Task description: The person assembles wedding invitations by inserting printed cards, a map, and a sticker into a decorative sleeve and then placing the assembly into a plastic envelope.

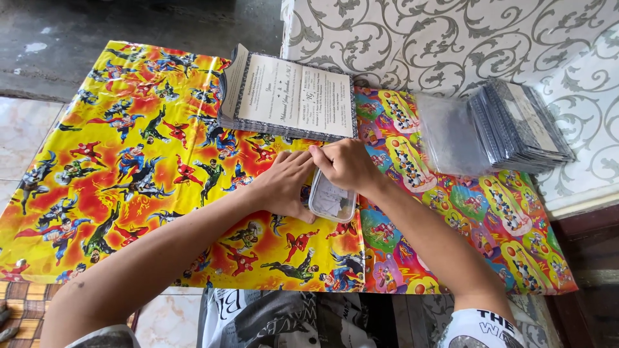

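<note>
My left hand [284, 183] lies palm down on the bright cartoon-printed table cover [129, 161], its fingers against a small clear plastic box [331, 201]. My right hand [345, 164] rests over the top end of that box, fingers curled and pinching at its rim. The box lies flat near the table's middle and holds something pale. Just beyond both hands sits a stack of white printed cards with dark ornate borders [293, 96]. What the fingertips pinch is hidden.
At the right, a pile of dark cards in clear sleeves [516, 125] leans on a grey-and-white scroll-patterned cushion [451, 38], with loose clear sleeves [451, 135] beside it. Tiled floor lies to the left. My lap shows under the front edge.
</note>
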